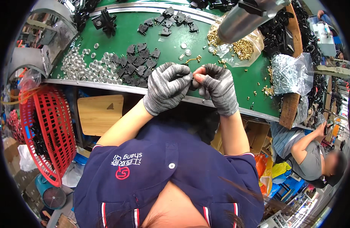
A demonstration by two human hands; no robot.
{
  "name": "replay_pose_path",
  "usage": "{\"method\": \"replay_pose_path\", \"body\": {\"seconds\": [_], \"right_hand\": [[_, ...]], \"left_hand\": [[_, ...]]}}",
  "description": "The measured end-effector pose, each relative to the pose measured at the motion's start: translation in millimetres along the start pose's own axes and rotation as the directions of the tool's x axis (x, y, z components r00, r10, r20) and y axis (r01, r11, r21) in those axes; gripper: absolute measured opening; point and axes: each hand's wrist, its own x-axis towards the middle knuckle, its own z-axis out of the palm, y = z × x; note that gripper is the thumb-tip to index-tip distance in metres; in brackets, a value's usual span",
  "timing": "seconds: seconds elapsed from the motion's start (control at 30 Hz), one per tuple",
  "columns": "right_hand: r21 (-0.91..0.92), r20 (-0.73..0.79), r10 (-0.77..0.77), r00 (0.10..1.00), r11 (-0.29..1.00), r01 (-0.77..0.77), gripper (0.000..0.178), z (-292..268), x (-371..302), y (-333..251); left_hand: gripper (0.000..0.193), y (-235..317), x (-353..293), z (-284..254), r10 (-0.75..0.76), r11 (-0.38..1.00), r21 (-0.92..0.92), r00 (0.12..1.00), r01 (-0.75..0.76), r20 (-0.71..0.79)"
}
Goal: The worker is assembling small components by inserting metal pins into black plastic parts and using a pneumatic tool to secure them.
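Observation:
Both of my hands wear grey knitted gloves and meet at the front edge of the green bench [205, 34]. My left hand [168, 88] is closed, its thumb and fingers pinching a small black part [192, 83] that is mostly covered by the fingers. From the other side my right hand [217, 86], its thumb and index fingertips bare, closes on the same part. Just beyond the hands lies a brass piece with a thin stem [193, 59]. Left of them rest a heap of black plastic housings [138, 62] and many silver round caps [93, 69].
A metal cylinder [248, 22] juts over a plastic bag of brass fittings [244, 49]. Right of it are a wooden board [291, 87] and a bag of screws [292, 74]. A red basket [55, 129] stands at left. A person [310, 157] sits at right.

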Motion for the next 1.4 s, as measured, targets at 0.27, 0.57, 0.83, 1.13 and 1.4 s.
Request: {"method": "replay_pose_path", "body": {"seconds": [0.27, 0.57, 0.83, 1.13, 1.4], "right_hand": [[-0.219, 0.043, 0.085, 0.995, 0.973, -0.074, 0.012, 2, 4, -7], [-0.154, -0.028, -0.442, 0.897, 0.888, 0.433, 0.040, -9, 29, -54], [-0.607, -0.136, -0.958, 0.254, 0.283, 0.743, 0.098, 84, 184, -153], [-0.314, -0.351, -0.555, 0.754, 0.828, 0.464, 0.105, 74, 178, -184], [0.030, 0.105, -0.599, 0.794, 0.800, 0.600, 0.047, 37, 58, -95]], "left_hand": [[0.022, -4, -5, 4, 0.040, 0.999, -0.014, 0.997, -0.041, -0.063], [0.022, -5, -4, 4, 0.039, 0.998, -0.041, 0.996, -0.042, -0.076], [0.021, -5, -5, 5, 0.040, 0.998, -0.044, 0.993, -0.045, -0.114], [0.018, -1, -6, 6, 0.041, 0.999, -0.013, 0.997, -0.042, -0.070], [0.021, -5, -4, 1, 0.032, 0.998, -0.047, 0.997, -0.035, -0.066]]}}
